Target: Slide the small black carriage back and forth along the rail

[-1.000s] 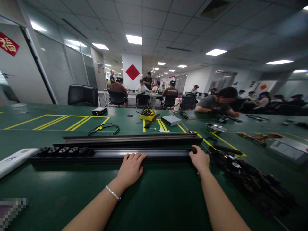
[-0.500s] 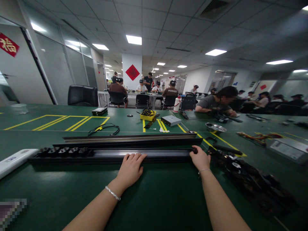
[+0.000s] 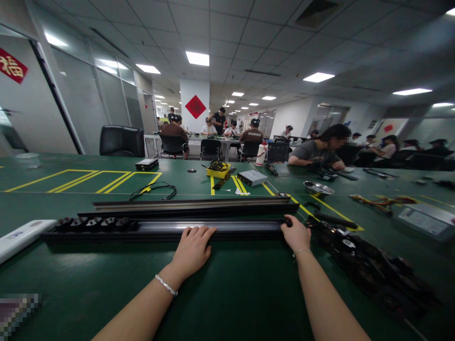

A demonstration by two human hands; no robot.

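A long black housing [image 3: 245, 232] with a shiny grey strip or roller along it lies across the green table in front of me. Several black ribbed pieces [image 3: 94, 223] sit in a row at its left end. My left hand [image 3: 192, 247] holds the housing near its middle, fingers over the near edge and thumb at the front. At the right end, my right hand [image 3: 295, 233] pinches a small black part [image 3: 287, 221] between thumb and fingers, touching the housing's end. A second long dark rail [image 3: 192, 205] lies just behind, parallel to the housing.
A black mechanical assembly [image 3: 369, 265] lies to the right, near a metal box [image 3: 426, 220]. A white case [image 3: 24, 237] is at the left. Farther back are a yellow tray [image 3: 217, 171] with cables, a grey box [image 3: 252, 177], and a metal bowl [image 3: 318, 188]. A co-worker [image 3: 320, 149] leans over the table.
Both my hands and the housing stay essentially where they were. The co-worker across the table has raised their head a little.
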